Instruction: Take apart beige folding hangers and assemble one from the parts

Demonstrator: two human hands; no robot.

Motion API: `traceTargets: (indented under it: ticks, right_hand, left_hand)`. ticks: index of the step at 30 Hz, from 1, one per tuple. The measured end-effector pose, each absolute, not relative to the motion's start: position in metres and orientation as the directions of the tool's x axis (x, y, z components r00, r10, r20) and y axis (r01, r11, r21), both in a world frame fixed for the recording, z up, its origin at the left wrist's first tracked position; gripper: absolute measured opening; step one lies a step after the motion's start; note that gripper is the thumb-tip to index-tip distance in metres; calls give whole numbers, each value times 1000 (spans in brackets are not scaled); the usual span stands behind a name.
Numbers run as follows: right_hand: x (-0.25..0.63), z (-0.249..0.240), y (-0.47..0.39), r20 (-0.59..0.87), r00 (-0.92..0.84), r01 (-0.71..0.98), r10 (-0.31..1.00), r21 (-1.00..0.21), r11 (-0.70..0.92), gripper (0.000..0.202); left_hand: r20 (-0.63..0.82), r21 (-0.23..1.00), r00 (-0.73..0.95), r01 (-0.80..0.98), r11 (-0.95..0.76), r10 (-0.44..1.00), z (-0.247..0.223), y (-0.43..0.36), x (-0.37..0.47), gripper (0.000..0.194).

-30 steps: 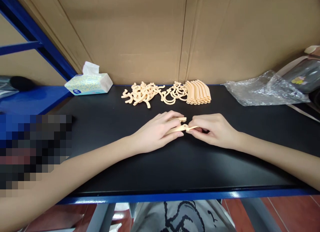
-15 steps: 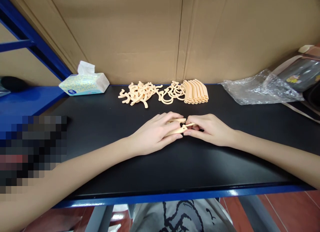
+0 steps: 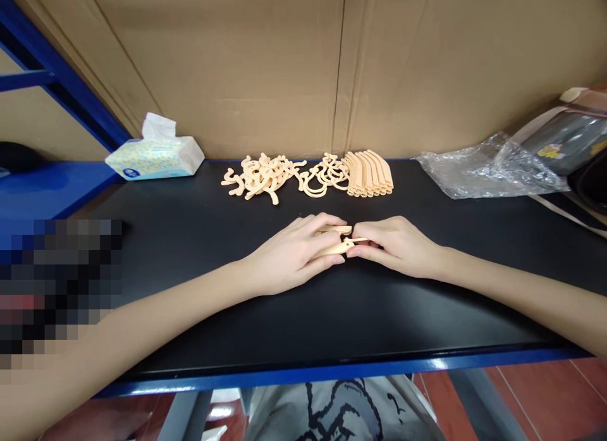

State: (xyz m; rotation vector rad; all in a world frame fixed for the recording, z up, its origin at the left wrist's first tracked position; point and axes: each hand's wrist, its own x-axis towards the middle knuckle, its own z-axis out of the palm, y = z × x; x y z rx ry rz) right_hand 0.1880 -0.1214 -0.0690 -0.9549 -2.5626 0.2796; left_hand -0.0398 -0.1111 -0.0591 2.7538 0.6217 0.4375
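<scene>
My left hand (image 3: 289, 254) is closed over two beige plastic bars, which look like arms of a folding hanger. The end of the far bar (image 3: 342, 229) and that of the near bar (image 3: 339, 248) stick out past the fingers; their other ends are hidden under the palm. From the right, my right hand (image 3: 405, 246) pinches a thin beige piece (image 3: 358, 240), perhaps a hanger hook, whose tip meets the near bar's end by a small hole. Most of the thin piece is hidden by my fingers.
Behind my hands lie a loose pile of curved beige pieces (image 3: 263, 175), several thin beige hooks (image 3: 315, 191) and a neat stack of beige bars (image 3: 370, 174). A tissue pack (image 3: 156, 157) stands left, a clear plastic bag (image 3: 493, 169) right. Cardboard (image 3: 265, 68) backs the black table (image 3: 303, 327).
Both hands keep their grip in nearly the same place. The thin piece in my right hand has tilted slightly, now lying flatter. The whole view has shifted a little.
</scene>
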Motion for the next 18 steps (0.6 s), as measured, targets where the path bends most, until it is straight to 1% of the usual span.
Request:
traceTargets:
  ticks: [5, 9, 11, 16, 18]
  right_hand:
    - [188, -69, -123, 350, -707, 591, 614, -184, 785, 33]
    - [188, -70, -123, 421, -697, 632, 580, -21, 774, 37]
    - [188, -71, -123, 434, -702, 641, 565, 38, 767, 37]
    - [188, -70, -124, 405, -730, 616, 551, 42, 786, 39]
    - [188, -70, -124, 393, -743, 610, 541, 67, 790, 39]
  left_hand:
    - [226, 340, 862, 366, -866, 453, -58, -111, -41, 24]
    - [233, 347, 863, 357, -867, 449, -58, -109, -41, 25]
    - [230, 344, 866, 355, -869, 445, -58, -109, -42, 26]
    - [223, 336, 871, 353, -873, 438, -58, -109, -42, 27]
    - [220, 336, 874, 349, -875, 433, -58, -109, -42, 27]
